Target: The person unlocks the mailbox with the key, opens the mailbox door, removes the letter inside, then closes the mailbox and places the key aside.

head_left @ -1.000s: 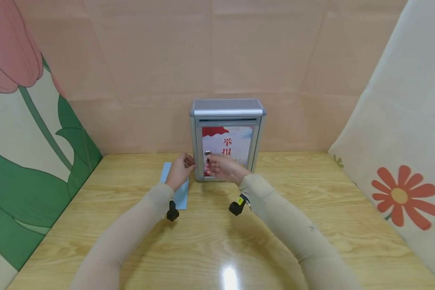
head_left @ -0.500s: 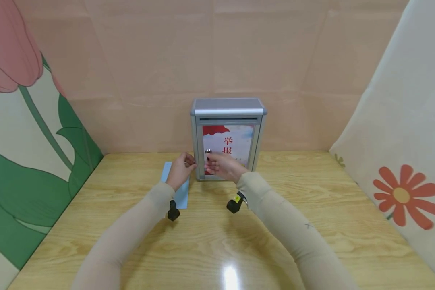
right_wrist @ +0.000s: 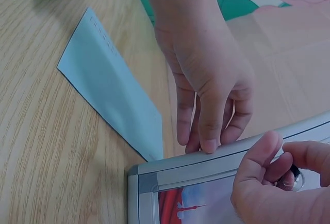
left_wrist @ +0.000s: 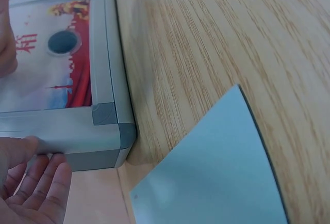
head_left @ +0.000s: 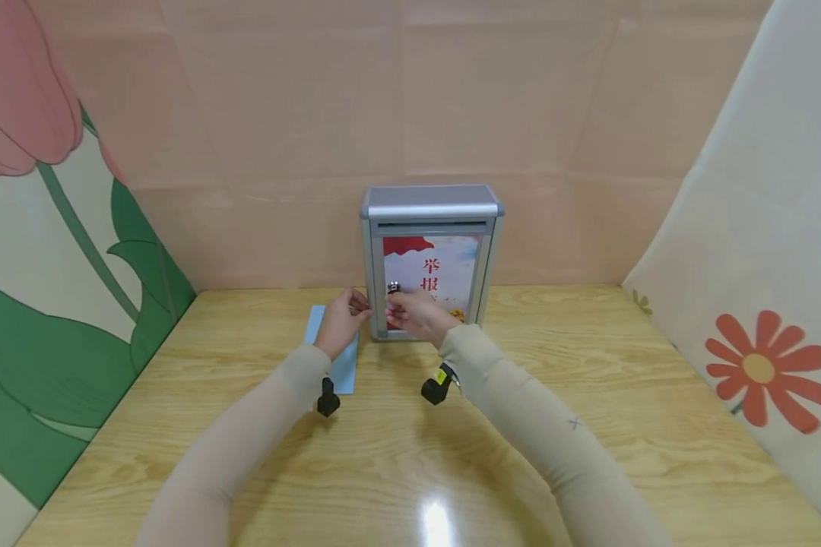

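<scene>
A silver-framed metal letter box (head_left: 431, 199) with a slot and a printed front panel stands upright at the back of the table. My right hand (head_left: 420, 311) is at the round lock (right_wrist: 298, 180) on the left of its front panel, pinching a small dark-headed key (right_wrist: 295, 170) mostly hidden by the fingers. My left hand (head_left: 340, 323) touches the box's left side. In the left wrist view its thumb lies on the frame and its other fingers are loosely bent beside the wall. A light blue paper (head_left: 343, 368) lies on the table under the left wrist.
The wood-grain table (head_left: 554, 365) reaches to a pale pink backdrop (head_left: 280, 152) behind the box. Flower-printed cloths hang on both sides, with a red flower (head_left: 758, 368) at the right. A black wrist camera (head_left: 328, 399) is worn on the left wrist.
My right hand has turned a little at the lock, its wrist shifting slightly left. The left hand stays at the box's side, and the box and paper keep their places.
</scene>
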`<state>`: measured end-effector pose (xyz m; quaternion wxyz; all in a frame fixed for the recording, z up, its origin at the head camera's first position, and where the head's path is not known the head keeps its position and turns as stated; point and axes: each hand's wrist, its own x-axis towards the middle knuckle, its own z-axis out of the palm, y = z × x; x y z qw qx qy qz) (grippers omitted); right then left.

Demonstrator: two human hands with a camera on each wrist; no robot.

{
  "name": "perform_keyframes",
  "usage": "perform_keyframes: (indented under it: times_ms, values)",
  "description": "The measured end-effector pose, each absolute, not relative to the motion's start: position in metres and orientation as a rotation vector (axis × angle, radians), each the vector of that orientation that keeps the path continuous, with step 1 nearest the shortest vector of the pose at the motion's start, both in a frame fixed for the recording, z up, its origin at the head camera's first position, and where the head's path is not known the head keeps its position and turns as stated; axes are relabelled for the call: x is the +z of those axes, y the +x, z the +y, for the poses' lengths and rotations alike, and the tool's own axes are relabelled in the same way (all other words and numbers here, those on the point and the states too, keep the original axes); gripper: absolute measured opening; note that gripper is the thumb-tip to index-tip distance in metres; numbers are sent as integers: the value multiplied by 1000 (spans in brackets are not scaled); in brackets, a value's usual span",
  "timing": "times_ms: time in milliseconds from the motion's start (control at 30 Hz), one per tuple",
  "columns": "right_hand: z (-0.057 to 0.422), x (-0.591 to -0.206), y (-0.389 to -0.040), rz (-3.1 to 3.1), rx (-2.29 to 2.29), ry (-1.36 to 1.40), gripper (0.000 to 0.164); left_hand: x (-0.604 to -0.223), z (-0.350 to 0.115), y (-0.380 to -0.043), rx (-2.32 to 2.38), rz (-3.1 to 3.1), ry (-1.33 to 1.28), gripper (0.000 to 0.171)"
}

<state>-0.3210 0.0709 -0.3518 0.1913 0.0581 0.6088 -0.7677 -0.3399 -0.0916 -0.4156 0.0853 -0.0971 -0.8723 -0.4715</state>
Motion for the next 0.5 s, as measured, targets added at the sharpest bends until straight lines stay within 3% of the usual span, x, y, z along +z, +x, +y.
perform_keyframes:
  times_ms: [500]
  values:
    - [85,-354,-323,1682,-2149,99,17,-417,-92,-341,-1397,-2583,-298,15]
